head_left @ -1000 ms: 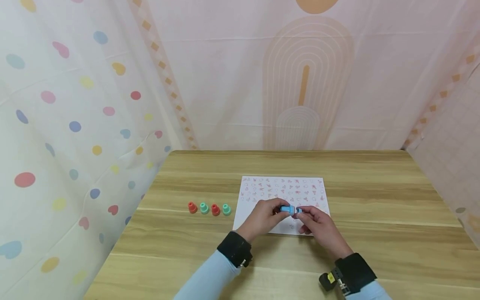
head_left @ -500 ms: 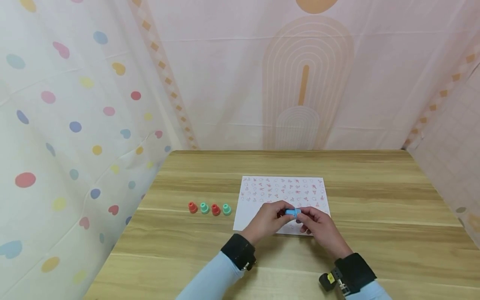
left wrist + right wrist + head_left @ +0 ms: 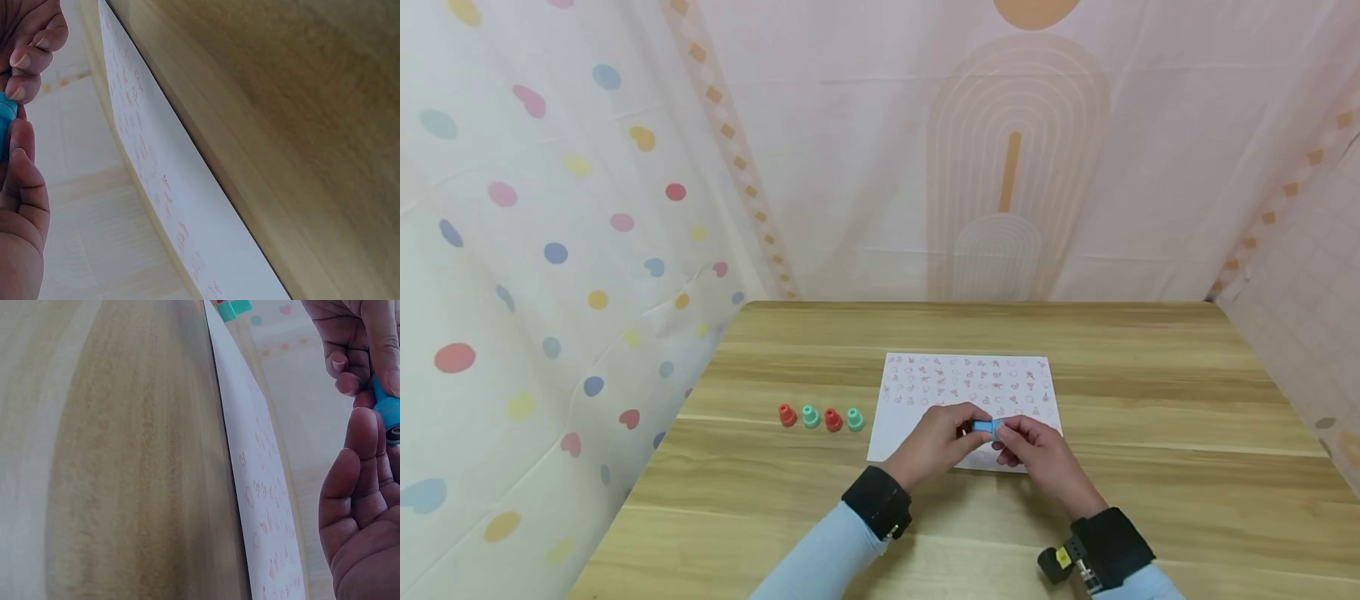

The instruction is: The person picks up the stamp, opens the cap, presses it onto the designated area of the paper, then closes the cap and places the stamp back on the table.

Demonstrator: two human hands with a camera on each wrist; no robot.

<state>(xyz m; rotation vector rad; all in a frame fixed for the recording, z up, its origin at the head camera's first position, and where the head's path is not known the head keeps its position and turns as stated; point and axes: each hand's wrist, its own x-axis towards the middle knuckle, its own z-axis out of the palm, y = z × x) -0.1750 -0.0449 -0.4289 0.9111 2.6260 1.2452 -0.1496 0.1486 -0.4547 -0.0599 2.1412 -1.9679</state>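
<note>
A small blue toy stamp is held between both hands above the sheet of paper. My left hand pinches its left end with thumb and fingers. From the right, my right hand grips the other end, where the cap is. Body and cap sit together as one piece. In the right wrist view, the blue stamp shows a dark round mark on one end, and fingers cover much of the rest. Rows of small red prints mark the paper's upper part.
Left of the paper, a red stamp, a green stamp, a second red stamp and a second green stamp stand in a row on the wooden table. A patterned curtain hangs behind.
A second ago the blue stamp's body and its cap were apart, one in each hand. The left hand has moved right, bringing them together. The right hand has barely moved.
</note>
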